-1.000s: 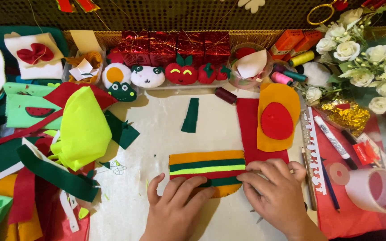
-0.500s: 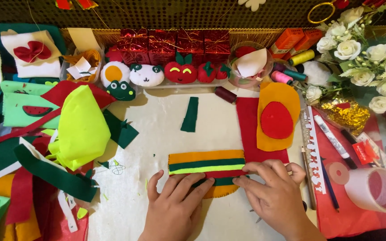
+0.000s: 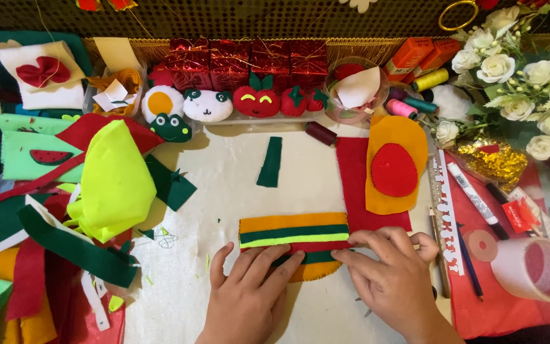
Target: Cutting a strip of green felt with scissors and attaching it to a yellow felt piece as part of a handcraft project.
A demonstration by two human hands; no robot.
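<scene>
we have the striped felt stack (image 3: 294,239) lying flat on the pale table (image 3: 224,172), at about six o'clock of the work area, just below the red felt sheet (image 3: 358,185) with its orange oval (image 3: 397,159) and red disc (image 3: 394,169). our left hand (image 3: 249,296) lies flat, fingers together, fingertips pressing the lower dark green strip; it grips nothing. our right hand (image 3: 393,274) curls at four o'clock of the stack, fingertips pressing the strip's right end, with nothing clasped in it. to do this well, we judge that we should press evenly along the strip, keep its edge parallel to the lime and green bands above, and hold the layers underneath steady so they do not skew. the loose green strip (image 3: 270,162) lies well apart at twelve o'clock.
</scene>
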